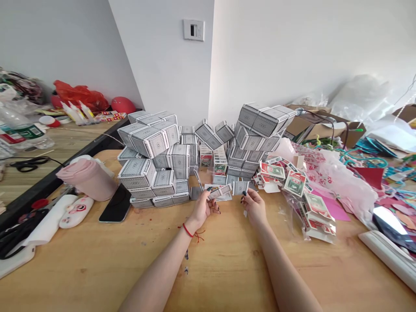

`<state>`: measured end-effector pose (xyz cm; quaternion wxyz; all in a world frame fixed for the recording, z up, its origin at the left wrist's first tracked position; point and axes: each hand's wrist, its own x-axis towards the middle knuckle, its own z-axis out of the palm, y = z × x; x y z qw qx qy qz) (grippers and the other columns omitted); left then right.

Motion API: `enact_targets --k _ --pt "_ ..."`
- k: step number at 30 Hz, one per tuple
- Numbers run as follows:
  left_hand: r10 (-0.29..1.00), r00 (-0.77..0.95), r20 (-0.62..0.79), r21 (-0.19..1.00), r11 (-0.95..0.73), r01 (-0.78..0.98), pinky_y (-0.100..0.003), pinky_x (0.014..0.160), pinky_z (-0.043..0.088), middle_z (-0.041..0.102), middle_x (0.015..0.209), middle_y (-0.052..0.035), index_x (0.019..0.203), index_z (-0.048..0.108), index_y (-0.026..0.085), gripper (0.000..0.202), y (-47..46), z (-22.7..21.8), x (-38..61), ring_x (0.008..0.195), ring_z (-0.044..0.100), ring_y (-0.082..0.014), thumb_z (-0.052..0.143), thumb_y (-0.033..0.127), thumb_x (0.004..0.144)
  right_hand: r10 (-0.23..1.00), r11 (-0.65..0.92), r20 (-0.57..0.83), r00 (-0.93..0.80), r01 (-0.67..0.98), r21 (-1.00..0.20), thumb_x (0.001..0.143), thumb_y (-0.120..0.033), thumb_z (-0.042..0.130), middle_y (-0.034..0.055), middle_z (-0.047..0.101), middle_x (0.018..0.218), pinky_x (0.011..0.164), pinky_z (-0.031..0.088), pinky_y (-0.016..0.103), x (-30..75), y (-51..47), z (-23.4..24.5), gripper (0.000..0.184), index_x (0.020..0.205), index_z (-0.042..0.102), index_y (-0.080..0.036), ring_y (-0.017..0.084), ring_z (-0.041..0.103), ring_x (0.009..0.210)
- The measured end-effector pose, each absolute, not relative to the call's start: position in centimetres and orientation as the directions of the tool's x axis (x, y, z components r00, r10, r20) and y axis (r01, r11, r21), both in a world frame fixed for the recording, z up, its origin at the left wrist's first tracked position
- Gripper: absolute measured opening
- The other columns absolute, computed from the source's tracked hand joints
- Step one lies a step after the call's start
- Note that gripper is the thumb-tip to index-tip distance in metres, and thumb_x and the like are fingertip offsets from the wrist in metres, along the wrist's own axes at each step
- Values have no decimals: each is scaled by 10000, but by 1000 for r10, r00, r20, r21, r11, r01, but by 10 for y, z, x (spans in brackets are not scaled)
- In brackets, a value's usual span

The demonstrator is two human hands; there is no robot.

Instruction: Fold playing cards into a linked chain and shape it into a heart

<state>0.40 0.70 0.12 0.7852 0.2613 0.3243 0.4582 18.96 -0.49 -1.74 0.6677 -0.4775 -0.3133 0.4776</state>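
Note:
My left hand (201,211), with a red string round the wrist, grips a partly folded playing card piece (222,191) between thumb and fingers. My right hand (255,208) pinches a grey-backed playing card (240,187) by its lower right corner. The two pieces are close together but look apart. Beneath the left one lie loose cards (224,197), partly covered. Around them stand blocks built from folded cards: a left stack (151,143), a right stack (260,121) and a lower row behind (208,134).
Opened card boxes (295,183) and clear wrappers lie to the right, before a crumpled plastic bag (338,173). On the left are a black phone (114,204), a rolled pink cloth (87,177) and a white mouse-shaped object (76,212). A white keyboard edge (390,255) sits far right.

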Motion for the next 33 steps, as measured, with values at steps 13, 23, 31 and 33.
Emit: enact_targets --k 13,23,31,33 --pt "882 375 -285 707 458 -538 -241 456 444 482 541 48 755 446 175 333 6 6 4 456 512 -100 552 474 655 953 105 -5 304 -343 -934 637 -323 680 -14 563 719 554 418 237 188 -6 -17 230 828 616 -212 86 498 560" --pt "884 380 -271 719 449 -531 -238 450 446 480 545 49 777 430 178 343 5 7 4 449 514 -99 547 478 659 966 109 6 259 -387 -916 636 -310 682 -20 560 710 583 448 241 188 -4 -15 198 788 596 -215 90 521 583" --pt "910 332 -250 825 380 -419 -255 440 460 478 559 68 913 383 205 362 5 5 8 437 519 -107 548 426 678 982 70 -18 186 -456 -887 647 -353 673 17 605 839 725 494 347 180 -10 -1 267 868 583 -234 171 596 782" --pt "919 315 -236 848 353 -395 -255 441 462 478 562 74 941 368 214 377 3 6 9 432 514 -102 555 403 674 984 51 -35 175 -463 -885 661 -396 654 36 608 932 761 490 369 179 -11 2 324 933 576 -239 181 596 831"
